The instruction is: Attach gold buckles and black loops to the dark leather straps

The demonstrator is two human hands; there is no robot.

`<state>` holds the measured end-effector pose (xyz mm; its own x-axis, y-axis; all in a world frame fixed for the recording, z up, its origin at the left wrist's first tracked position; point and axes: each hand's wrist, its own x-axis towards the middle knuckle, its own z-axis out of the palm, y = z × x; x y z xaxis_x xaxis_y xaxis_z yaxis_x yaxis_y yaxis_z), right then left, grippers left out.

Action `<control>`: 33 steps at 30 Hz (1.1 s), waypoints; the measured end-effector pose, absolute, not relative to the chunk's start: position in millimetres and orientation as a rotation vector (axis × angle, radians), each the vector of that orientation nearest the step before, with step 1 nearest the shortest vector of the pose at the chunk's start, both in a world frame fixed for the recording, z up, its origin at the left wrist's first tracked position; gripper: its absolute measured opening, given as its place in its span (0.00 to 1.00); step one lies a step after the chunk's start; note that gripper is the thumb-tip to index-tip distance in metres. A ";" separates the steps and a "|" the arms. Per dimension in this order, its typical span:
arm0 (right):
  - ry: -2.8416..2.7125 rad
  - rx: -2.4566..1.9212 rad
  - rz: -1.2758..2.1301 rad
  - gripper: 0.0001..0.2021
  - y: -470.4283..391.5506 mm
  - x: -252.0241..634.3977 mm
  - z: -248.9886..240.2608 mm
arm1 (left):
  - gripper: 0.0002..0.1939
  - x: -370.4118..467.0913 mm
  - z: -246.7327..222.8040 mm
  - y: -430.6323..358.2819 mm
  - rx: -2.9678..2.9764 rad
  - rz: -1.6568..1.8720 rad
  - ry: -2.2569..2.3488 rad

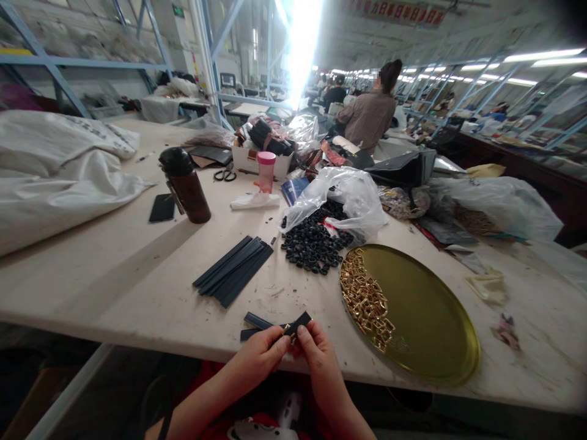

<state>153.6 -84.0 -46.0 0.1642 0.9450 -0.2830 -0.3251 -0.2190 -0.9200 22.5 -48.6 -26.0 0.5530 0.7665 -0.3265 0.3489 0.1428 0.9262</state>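
At the table's front edge my left hand (266, 352) and my right hand (315, 347) are pinched close together on a dark strap (301, 322) with a small gold buckle (287, 329) on it. My left fingers are closed at the buckle, and my right thumb presses on the strap. More dark strips (257, 321) lie just behind my left hand. Farther back is a stack of dark straps (236, 269). A heap of small black loops (314, 244) spills from a clear plastic bag (353, 195). Gold buckles (367, 296) are piled on the left side of a round gold tray (426, 311).
A dark bottle (189, 186), a phone (162, 208), a pink-lidded cup (266, 172) and black scissors (225, 175) stand or lie farther back. White sacks (59, 177) cover the left side. A person (371, 113) is beyond the table.
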 end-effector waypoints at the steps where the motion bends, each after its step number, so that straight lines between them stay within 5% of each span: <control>1: -0.685 -1.248 1.367 0.12 -84.2 153.7 -47.3 | 0.17 22.6 -26.7 -48.6 1.462 0.391 1.021; 33: -0.599 -1.214 1.413 0.11 -88.7 151.4 -58.1 | 0.16 23.0 -42.2 -54.1 1.481 0.371 1.025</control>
<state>151.4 -88.7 -58.1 0.1530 0.9303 -0.3334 -0.4079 -0.2478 -0.8788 23.0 -54.1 -42.2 0.5554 0.7627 -0.3315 0.3733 0.1276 0.9189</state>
